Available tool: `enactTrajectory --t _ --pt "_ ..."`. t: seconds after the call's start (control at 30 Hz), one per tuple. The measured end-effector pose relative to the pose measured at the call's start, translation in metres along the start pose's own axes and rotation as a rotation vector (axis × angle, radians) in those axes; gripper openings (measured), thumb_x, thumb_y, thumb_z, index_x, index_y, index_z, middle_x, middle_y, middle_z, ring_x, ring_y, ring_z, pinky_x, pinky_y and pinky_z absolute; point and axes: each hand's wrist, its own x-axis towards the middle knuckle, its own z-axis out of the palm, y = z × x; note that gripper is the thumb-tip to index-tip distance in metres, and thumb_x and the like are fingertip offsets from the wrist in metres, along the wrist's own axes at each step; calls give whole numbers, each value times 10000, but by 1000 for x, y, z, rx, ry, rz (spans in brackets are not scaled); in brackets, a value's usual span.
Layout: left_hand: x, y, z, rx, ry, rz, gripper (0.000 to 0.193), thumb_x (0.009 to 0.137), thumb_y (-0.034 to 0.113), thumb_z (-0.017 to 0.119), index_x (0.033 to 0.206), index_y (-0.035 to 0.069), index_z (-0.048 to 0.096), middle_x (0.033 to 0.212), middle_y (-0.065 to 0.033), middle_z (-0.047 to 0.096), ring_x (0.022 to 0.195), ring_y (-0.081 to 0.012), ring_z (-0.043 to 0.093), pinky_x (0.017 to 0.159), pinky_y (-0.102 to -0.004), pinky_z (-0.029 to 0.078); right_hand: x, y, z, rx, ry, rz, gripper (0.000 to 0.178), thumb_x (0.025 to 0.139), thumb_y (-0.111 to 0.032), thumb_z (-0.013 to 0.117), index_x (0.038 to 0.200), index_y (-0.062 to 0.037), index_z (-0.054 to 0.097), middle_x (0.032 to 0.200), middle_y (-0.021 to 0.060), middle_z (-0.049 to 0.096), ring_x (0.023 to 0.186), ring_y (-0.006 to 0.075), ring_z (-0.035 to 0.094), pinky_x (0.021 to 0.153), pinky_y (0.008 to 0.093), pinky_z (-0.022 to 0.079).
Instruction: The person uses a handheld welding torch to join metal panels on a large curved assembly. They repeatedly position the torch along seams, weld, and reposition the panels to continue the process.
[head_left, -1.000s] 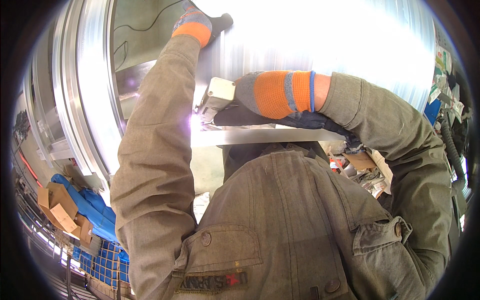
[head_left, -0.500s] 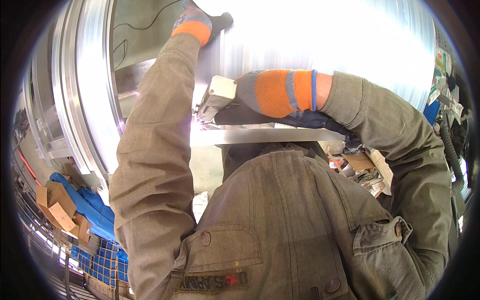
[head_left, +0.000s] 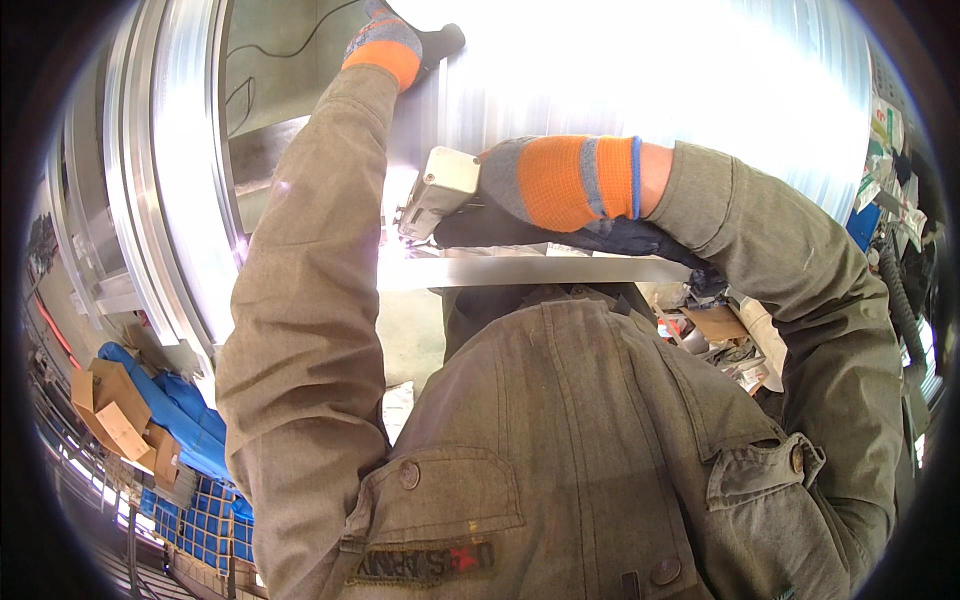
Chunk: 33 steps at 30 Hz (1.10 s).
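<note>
My right hand (head_left: 530,180), in an orange and grey knitted glove with dark palm, is closed round a hand tool with a pale box-shaped head (head_left: 449,175). The tool's lower end points toward a bright, purplish glare just above a flat metal strip (head_left: 560,271). The grip inside my palm is hidden. Farther off, at the top, my gloved left hand (head_left: 398,42) rests by the edge of a shiny ribbed metal surface (head_left: 480,110). Its dark thumb stretches to the right, apart from the other fingers, which are partly hidden.
Long metal profiles (head_left: 165,170) run along the left. Beyond my left forearm a thin black cable (head_left: 285,54) crosses a grey surface. At lower left are an open cardboard box (head_left: 110,410) and blue sheeting (head_left: 190,420). A ribbed hose (head_left: 893,285) hangs at the right. Glare washes out the top.
My right hand and the pale-headed tool have shifted slightly right and up. The left hand stays almost in place.
</note>
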Motion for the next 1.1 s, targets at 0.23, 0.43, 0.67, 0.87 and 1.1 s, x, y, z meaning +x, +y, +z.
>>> enactTrajectory --t 0.23,0.43,0.67,0.87,1.1 --pt "3 -1 -1 -27 -40 -30 1141 751 697 824 1581 55 377 1488 -198 646 1353 -415 639 1127 -515 532 18 23 11 88 -4 26 478 1062 -502 617 1217 -57 698 950 119 740 788 291 629 792 435 554" --pt "3 0 -1 -48 -37 -12 1210 742 698 837 1621 75 287 1499 -204 632 1364 -429 626 1124 -534 533 16 24 13 108 21 -52 455 1043 -504 596 1175 -89 728 912 108 737 779 302 648 774 445 549" --pt "-3 4 -5 10 -35 -70 1234 727 721 830 1625 67 292 1514 -210 620 1375 -441 615 1140 -550 517 2 16 7 101 49 -32 463 1019 -517 610 1176 -101 738 919 119 743 812 314 651 809 464 539" --pt "7 0 2 10 -33 -65 1198 721 733 823 1603 61 371 1537 -197 610 1403 -433 596 1157 -539 505 3 21 7 138 34 -13 499 998 -541 655 1174 -83 748 879 108 735 764 283 656 746 435 542" --pt "16 -6 9 -16 -16 -41 995 858 602 780 1594 57 390 1512 -214 628 1398 -444 602 1158 -518 505 2 27 9 177 29 24 498 992 -544 672 1163 -84 755 859 93 726 754 249 663 723 423 544"
